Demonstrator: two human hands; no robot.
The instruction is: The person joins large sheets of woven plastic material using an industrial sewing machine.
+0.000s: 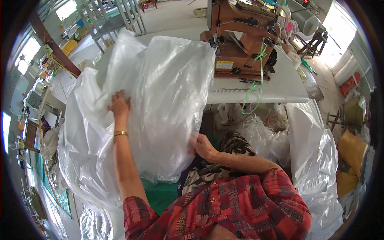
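Observation:
A large sheet of clear, milky plastic film (168,88) spreads over the left part of the work table and hangs off its front edge in loose folds. My left hand (119,103), with a gold-coloured bangle at the wrist, lies on the film with its fingers spread, slightly blurred. Near my lap, my right hand (205,148) pinches the film's right edge; its fingertips are partly hidden. Beyond this hand stands a brown industrial sewing machine (240,54), close to the film's far right corner. Green cord (262,60) hangs from the machine.
The white table top (276,90) shows in front of the machine, with small dark snips (250,81) on it. Crumpled clear plastic (260,134) fills the space below. More film (314,148) drapes at the right. A grey metal rack (110,24) stands behind the table.

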